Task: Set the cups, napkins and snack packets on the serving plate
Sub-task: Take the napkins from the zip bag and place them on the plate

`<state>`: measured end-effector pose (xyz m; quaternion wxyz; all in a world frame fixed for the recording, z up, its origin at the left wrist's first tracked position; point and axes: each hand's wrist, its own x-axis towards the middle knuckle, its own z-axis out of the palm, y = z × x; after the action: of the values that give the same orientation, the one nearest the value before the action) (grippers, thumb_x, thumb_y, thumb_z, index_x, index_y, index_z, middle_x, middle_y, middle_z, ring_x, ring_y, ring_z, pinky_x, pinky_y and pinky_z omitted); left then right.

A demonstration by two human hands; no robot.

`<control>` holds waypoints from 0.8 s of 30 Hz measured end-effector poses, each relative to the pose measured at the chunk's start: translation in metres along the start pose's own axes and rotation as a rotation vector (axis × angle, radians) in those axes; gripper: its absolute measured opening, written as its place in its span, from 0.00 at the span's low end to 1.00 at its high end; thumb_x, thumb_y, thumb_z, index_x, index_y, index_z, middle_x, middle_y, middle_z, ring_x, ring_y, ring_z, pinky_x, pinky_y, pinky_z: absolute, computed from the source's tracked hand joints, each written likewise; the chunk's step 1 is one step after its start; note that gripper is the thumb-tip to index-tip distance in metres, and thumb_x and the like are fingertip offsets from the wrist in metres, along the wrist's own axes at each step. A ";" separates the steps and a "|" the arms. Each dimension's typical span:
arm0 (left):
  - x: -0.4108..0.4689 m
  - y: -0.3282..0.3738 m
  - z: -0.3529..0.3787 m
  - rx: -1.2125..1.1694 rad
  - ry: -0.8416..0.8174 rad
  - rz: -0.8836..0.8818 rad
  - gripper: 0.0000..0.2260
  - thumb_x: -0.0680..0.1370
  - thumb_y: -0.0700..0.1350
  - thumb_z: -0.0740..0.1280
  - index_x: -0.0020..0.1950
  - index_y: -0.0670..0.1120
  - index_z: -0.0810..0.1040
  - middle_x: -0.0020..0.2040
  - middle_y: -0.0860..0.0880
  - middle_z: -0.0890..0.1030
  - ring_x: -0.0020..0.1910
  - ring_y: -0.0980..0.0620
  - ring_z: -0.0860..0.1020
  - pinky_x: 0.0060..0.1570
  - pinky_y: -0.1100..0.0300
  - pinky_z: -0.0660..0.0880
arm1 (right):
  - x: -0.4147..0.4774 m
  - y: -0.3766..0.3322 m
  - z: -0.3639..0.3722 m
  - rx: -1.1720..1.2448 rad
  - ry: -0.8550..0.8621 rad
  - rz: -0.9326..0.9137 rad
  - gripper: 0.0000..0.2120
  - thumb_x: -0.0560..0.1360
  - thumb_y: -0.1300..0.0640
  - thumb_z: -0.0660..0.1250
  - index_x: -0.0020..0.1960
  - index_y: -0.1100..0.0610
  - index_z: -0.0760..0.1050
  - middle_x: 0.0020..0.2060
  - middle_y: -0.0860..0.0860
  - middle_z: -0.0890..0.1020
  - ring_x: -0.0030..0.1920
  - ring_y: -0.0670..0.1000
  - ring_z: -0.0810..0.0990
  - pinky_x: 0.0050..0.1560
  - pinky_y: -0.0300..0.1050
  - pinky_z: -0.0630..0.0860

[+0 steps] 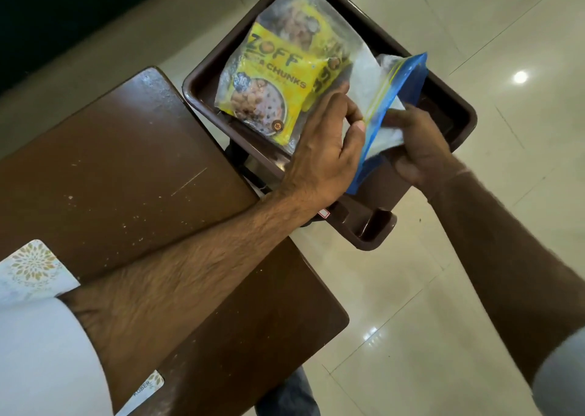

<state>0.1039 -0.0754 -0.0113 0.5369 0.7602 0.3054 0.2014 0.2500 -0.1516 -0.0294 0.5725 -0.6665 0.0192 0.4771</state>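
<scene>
1. A blue zip-seal bag (392,99) with white napkins inside is held over the right part of a dark brown serving tray (456,105).
2. The left hand (323,149) pinches the bag's sealed edge between thumb and fingers; the right hand (421,152) is closed around its lower end.
3. The bag looks light, limp and slick, so the stiffer zip strip seems the safest hold.
4. Yellow snack packets (275,76) in clear wrap lie on the tray.
5. The tray sits beside a scuffed brown counter (120,168), above a glossy tiled floor (411,304).
</scene>
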 end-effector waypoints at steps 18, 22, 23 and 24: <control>-0.089 0.030 -0.032 -0.441 -0.210 -0.281 0.12 0.71 0.57 0.75 0.49 0.56 0.77 0.57 0.54 0.83 0.48 0.54 0.83 0.49 0.48 0.82 | -0.155 0.020 -0.039 0.055 -0.160 -0.010 0.25 0.76 0.67 0.66 0.72 0.67 0.68 0.67 0.65 0.77 0.66 0.64 0.77 0.66 0.59 0.75; -0.125 0.024 -0.068 -0.334 -0.179 -0.406 0.19 0.67 0.58 0.78 0.53 0.57 0.77 0.52 0.58 0.82 0.49 0.55 0.82 0.43 0.50 0.84 | -0.169 0.043 -0.002 -0.019 -0.220 0.034 0.24 0.78 0.67 0.64 0.73 0.64 0.67 0.67 0.62 0.77 0.66 0.63 0.78 0.62 0.55 0.78; -0.132 0.020 -0.079 -0.330 -0.175 -0.427 0.19 0.68 0.58 0.78 0.54 0.57 0.76 0.53 0.59 0.81 0.50 0.56 0.82 0.42 0.52 0.84 | -0.173 0.047 0.008 -0.038 -0.236 0.045 0.24 0.78 0.66 0.64 0.73 0.63 0.67 0.67 0.62 0.77 0.66 0.62 0.78 0.61 0.55 0.79; -0.139 0.017 -0.088 -0.322 -0.180 -0.439 0.18 0.69 0.57 0.78 0.53 0.57 0.77 0.52 0.59 0.81 0.51 0.56 0.82 0.41 0.53 0.84 | -0.176 0.051 0.017 -0.056 -0.254 0.054 0.24 0.78 0.66 0.65 0.73 0.62 0.67 0.67 0.61 0.77 0.66 0.62 0.79 0.60 0.54 0.79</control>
<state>-0.0494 -0.1132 0.0379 0.7066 0.5956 0.3777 0.0579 0.1142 -0.2473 0.0503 0.5385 -0.6158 -0.0491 0.5731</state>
